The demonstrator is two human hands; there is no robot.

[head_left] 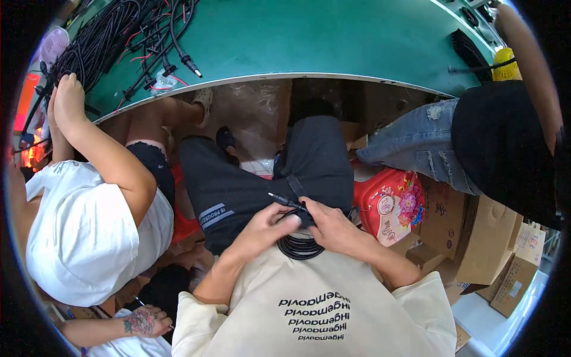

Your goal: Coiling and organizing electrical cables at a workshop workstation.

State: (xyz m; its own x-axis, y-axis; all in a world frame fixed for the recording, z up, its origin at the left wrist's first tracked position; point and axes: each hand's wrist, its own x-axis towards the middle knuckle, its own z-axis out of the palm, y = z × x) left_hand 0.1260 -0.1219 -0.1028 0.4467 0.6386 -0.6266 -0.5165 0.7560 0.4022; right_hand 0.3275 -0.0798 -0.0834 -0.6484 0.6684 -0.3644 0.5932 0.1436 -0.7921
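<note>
A coil of black cable [301,249] sits at my lap, its loops lying against the front of my light shirt. My left hand [264,231] is closed on the left side of the coil, its thumb smeared by motion. From the right, my right hand [332,225] grips the coil's upper part with bent fingers. Between the two hands a black plug with a metal tip [283,199] sticks out toward the upper left. The fingers partly hide where the cable passes behind them.
Ahead is a green table [309,38] with a heap of black cables [104,38] at its left. A person in white [83,232] sits to my left; another in jeans [416,140] is at my right. Beside me stand a red stool [389,205] and cardboard boxes [485,238].
</note>
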